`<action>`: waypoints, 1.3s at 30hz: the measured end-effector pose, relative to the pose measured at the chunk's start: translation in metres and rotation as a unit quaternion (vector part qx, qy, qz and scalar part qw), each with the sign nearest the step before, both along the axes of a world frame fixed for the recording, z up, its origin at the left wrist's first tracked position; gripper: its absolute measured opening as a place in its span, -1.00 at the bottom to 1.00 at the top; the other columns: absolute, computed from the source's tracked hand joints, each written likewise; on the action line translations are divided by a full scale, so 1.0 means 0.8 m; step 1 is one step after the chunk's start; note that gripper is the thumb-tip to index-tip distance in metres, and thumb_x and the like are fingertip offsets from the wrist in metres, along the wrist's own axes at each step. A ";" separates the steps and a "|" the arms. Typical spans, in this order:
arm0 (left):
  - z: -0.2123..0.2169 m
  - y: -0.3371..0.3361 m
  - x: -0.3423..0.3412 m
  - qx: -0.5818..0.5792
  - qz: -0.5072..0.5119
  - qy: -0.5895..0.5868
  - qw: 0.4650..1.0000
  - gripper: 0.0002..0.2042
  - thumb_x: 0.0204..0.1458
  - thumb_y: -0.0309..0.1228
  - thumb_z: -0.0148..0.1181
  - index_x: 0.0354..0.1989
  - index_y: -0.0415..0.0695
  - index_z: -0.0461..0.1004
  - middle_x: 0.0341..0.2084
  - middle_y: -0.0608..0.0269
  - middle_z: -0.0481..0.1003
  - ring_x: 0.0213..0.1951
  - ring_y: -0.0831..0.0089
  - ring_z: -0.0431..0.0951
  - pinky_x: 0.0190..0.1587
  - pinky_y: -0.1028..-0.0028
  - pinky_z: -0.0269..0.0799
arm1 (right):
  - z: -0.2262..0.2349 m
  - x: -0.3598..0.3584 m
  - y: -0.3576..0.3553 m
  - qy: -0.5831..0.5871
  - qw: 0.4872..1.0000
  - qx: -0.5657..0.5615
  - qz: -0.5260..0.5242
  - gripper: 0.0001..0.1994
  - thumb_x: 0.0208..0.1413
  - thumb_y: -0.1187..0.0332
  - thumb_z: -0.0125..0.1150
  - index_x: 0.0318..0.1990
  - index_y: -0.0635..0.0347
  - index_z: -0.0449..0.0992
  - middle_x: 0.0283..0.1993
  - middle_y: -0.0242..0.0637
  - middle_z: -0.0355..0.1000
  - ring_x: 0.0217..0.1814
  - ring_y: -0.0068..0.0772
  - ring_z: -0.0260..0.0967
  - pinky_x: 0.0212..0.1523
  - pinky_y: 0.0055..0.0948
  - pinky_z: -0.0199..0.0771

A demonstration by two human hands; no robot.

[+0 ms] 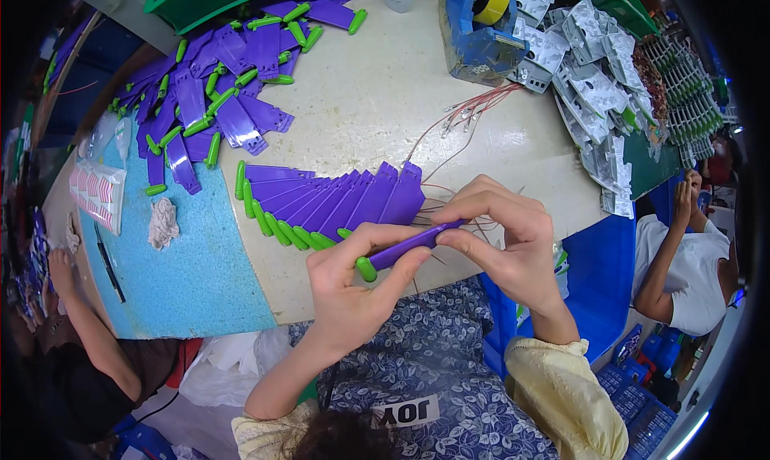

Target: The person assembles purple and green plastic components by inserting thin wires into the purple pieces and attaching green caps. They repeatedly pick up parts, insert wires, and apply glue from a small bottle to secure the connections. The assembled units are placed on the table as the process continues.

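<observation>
My left hand grips a purple flat plastic piece with a green end, held over the front edge of the pale table. My right hand pinches the same piece at its far tip, with thin red wires trailing away under the fingers. Just beyond my hands lies a fanned row of purple pieces with green ends, laid side by side. A loose heap of the same purple and green pieces covers the table's far left.
A blue dispenser with a yellow tape roll stands at the back. Grey plastic parts pile up at the right. A blue foam mat with a rag and a pen lies left. Other people sit at left and at right.
</observation>
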State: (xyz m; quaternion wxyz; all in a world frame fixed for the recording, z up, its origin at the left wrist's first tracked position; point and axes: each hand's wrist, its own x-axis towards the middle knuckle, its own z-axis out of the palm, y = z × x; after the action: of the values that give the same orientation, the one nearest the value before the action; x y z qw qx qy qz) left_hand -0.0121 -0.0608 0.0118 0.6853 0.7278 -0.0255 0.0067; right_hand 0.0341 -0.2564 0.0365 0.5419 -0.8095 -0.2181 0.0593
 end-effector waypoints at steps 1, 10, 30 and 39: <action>0.002 0.001 0.000 0.001 -0.004 -0.001 1.000 -0.84 0.03 -0.63 0.37 -0.22 -0.33 0.58 -0.38 0.17 0.66 -0.31 0.55 0.64 -0.20 0.58 0.50 | -0.001 -0.001 -0.001 0.010 1.000 0.003 -0.006 -0.76 -0.04 0.56 0.42 -0.16 0.32 0.63 -0.21 -0.20 0.57 -0.23 -0.36 0.52 -0.18 -0.43 0.50; 0.009 -0.001 -0.002 0.037 0.001 -0.107 0.994 -0.72 -0.01 -0.57 0.40 -0.10 -0.35 0.59 -0.37 0.08 0.65 -0.41 0.43 0.66 -0.34 0.50 0.54 | -0.033 -0.006 -0.001 0.219 0.951 0.218 -0.023 -0.83 0.12 0.55 0.33 -0.13 0.31 0.55 -0.14 -0.31 0.49 -0.06 -0.48 0.46 0.01 -0.44 0.44; -0.008 0.149 0.033 0.567 -0.023 -0.100 0.817 -0.18 -0.35 -0.20 0.56 0.23 -0.13 0.43 0.25 0.14 0.36 0.38 0.08 0.18 0.40 0.00 -0.01 | -0.019 0.099 -0.002 0.075 0.964 -0.220 0.131 -0.57 -0.08 0.41 0.47 -0.02 0.33 0.50 -0.20 -0.07 0.56 -0.21 -0.17 0.55 -0.20 -0.30 0.53; -0.027 0.149 -0.010 0.352 -0.045 -0.141 0.924 -0.41 -0.33 -0.45 0.56 0.01 -0.26 0.54 -0.10 0.02 0.55 -0.12 0.14 0.60 -0.08 0.31 0.54 | -0.051 0.055 0.050 -0.250 0.927 -0.253 0.117 -0.43 -0.21 0.27 0.52 0.00 0.28 0.47 -0.12 -0.19 0.46 -0.07 -0.14 0.44 -0.07 -0.25 0.45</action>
State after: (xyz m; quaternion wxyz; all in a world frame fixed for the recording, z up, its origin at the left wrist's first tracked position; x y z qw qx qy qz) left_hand -0.0201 0.0583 -0.0098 0.3743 0.9116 -0.1551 0.0687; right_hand 0.0778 -0.2161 -0.0042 0.2365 -0.8770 -0.4173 -0.0288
